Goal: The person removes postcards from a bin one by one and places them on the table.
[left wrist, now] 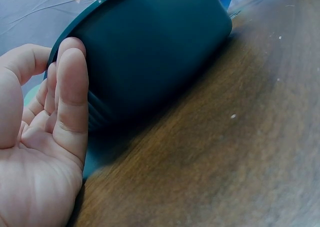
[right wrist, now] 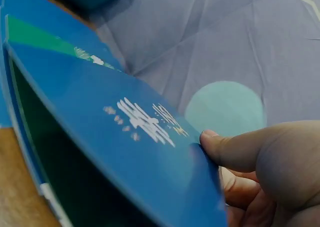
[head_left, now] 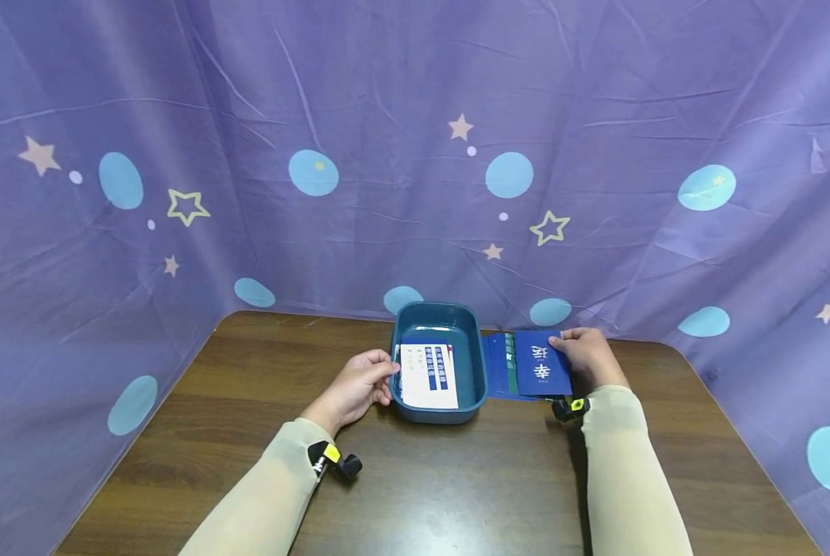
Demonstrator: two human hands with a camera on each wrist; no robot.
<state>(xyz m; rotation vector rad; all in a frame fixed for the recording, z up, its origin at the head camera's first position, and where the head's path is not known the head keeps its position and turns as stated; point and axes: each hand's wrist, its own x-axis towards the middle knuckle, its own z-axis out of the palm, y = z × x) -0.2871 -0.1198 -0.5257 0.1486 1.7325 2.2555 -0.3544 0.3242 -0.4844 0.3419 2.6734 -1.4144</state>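
A dark teal plastic bin (head_left: 437, 415) stands on the table, with white and blue printed cards (head_left: 421, 378) lying inside it. My left hand (head_left: 360, 386) holds the bin's left rim; in the left wrist view its fingers (left wrist: 72, 87) lie against the outer wall. To the right of the bin, my right hand (head_left: 591, 357) pinches the right edge of a blue card (head_left: 543, 363) with white Chinese characters. This card (right wrist: 110, 127) is lifted at an angle in the right wrist view. More blue cards (head_left: 496, 369) and a green-banded one lie partly under it, beside the bin.
Everything rests on a brown wood-grain table (head_left: 442, 486). A purple curtain (head_left: 401, 232) with stars and blue ovals hangs right behind the table and along both sides. Each forearm wears a black and yellow wrist strap (head_left: 333, 455).
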